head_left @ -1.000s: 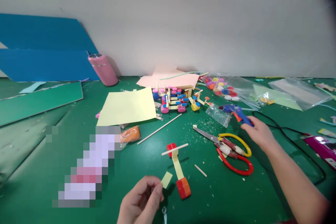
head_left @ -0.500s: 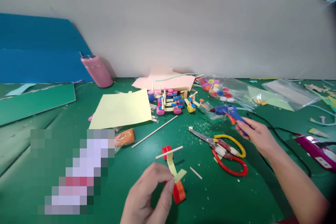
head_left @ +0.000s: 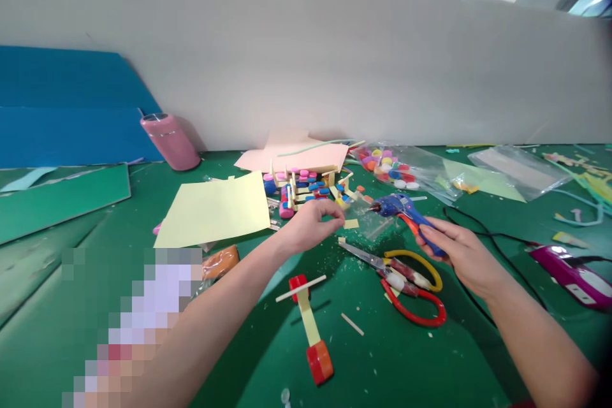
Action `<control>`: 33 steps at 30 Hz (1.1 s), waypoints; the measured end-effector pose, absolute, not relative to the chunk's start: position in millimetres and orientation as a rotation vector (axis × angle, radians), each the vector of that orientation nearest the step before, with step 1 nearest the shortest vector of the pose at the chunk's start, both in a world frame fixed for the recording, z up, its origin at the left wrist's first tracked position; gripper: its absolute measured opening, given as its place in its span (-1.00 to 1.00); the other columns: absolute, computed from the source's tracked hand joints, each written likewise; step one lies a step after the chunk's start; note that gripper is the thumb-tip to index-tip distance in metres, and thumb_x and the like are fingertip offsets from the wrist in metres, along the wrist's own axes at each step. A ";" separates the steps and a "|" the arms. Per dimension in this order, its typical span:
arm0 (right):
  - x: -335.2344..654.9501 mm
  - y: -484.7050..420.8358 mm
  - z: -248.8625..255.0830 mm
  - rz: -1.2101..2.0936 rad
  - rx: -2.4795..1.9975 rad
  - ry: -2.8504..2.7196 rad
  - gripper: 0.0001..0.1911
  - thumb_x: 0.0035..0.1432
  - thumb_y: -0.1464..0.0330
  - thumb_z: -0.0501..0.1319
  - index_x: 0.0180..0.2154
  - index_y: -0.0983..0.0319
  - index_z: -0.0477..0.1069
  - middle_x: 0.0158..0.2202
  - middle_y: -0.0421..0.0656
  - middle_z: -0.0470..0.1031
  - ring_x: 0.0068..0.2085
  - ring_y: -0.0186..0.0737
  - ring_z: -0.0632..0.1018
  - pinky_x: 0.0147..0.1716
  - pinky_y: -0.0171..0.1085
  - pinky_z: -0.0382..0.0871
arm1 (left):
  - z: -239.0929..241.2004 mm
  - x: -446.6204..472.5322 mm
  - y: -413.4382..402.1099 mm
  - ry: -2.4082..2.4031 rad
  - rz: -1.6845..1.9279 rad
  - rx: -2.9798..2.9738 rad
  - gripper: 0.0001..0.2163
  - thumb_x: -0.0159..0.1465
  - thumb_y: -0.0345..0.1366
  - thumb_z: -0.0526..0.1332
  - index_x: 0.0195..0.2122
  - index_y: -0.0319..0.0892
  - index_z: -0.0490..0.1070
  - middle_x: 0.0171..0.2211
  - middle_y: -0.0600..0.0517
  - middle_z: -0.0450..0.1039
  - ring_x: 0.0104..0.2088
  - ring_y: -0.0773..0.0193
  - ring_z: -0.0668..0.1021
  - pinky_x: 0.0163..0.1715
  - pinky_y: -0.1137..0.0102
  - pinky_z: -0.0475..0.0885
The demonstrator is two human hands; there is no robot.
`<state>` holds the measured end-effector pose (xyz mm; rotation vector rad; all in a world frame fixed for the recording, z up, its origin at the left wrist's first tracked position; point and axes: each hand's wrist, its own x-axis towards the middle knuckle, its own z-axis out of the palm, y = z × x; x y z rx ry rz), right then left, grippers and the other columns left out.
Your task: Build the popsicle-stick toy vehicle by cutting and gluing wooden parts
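Note:
My right hand [head_left: 461, 252] is wrapped round the grip of a blue hot glue gun [head_left: 399, 206] with an orange trigger. Its nozzle points left. My left hand [head_left: 315, 224] is in a pinch, with a small pale yellow paper strip [head_left: 350, 224] at its fingertips, a little below and left of the nozzle. On the table nearer me lies a piece with a red bottle cap [head_left: 299, 287] and a red-orange cap [head_left: 319, 362] joined by a yellow paper strip [head_left: 310, 324]. A thin white stick [head_left: 313, 282] rests across its far end.
Scissors [head_left: 406, 280] with yellow and red handles lie below the glue gun. Behind my left hand stand several small cap-wheeled models [head_left: 306, 188]. A yellow sheet [head_left: 215, 209], a pink tumbler [head_left: 173, 143], a bag of coloured caps [head_left: 392, 166] and a magenta power strip [head_left: 571, 275] surround them.
My left hand has moved from the red-capped piece up and forward to near the nozzle, carrying the paper strip. The glue gun has shifted slightly left and tilted downward in my right hand.

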<state>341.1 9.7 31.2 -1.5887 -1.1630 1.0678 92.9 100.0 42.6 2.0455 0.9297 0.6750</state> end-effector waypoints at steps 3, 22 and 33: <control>341.6 10.9 29.4 1.122 -1.558 -1.113 -0.72 -0.04 0.16 0.28 -0.38 0.25 0.46 -0.51 -0.22 0.39 -0.52 -0.40 0.34 -0.61 -0.45 0.23 | 37.1 95.5 103.5 0.969 0.607 2.001 -0.84 0.11 -0.43 0.11 -0.51 -0.24 0.47 -0.55 0.06 0.44 -0.45 0.29 0.48 -0.40 0.41 0.37; 346.3 8.5 39.6 0.829 -1.290 -0.730 -0.77 -0.06 0.24 0.30 -0.33 0.19 0.44 -0.46 -0.22 0.37 -0.45 -0.31 0.43 -0.55 -0.38 0.42 | 17.5 79.9 97.8 1.214 0.435 1.766 -0.87 0.13 -0.30 0.20 -0.42 -0.26 0.45 -0.48 0.05 0.43 -0.45 0.27 0.46 -0.45 0.38 0.36; 314.3 -14.2 45.5 1.076 -1.150 -0.870 -0.88 -0.01 0.36 0.25 -0.34 0.12 0.40 -0.42 -0.26 0.34 -0.44 -0.34 0.38 -0.53 -0.40 0.35 | 38.8 6.8 34.0 1.340 1.073 1.294 -0.87 0.09 -0.24 0.22 -0.47 -0.20 0.42 -0.56 0.12 0.36 -0.50 0.38 0.37 -0.49 0.50 0.24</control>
